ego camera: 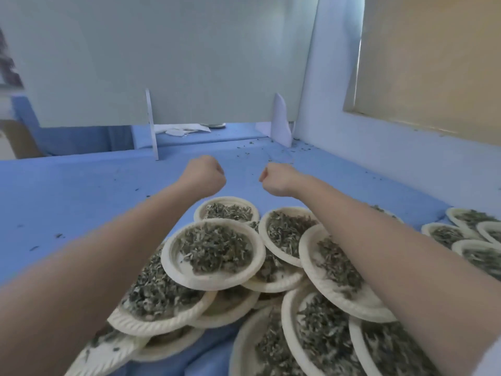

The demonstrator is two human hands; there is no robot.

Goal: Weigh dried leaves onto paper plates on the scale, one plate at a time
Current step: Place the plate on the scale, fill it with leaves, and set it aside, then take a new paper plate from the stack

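Observation:
Both my arms stretch forward above the blue table (81,191). My left hand (204,176) and my right hand (276,179) are curled into fists a short way apart, holding nothing that I can see. Below my arms lie several cream paper plates, overlapping and stacked, each heaped with dried green-grey leaves. One full plate (215,253) sits on top in the middle; another (226,211) lies just behind it. No scale is in view.
More filled plates (466,234) sit at the right edge. Leaf crumbs (271,153) are scattered over the far table. A white partition (162,63) with upright supports stands at the back, and a wall with a yellow panel (433,58) at the right.

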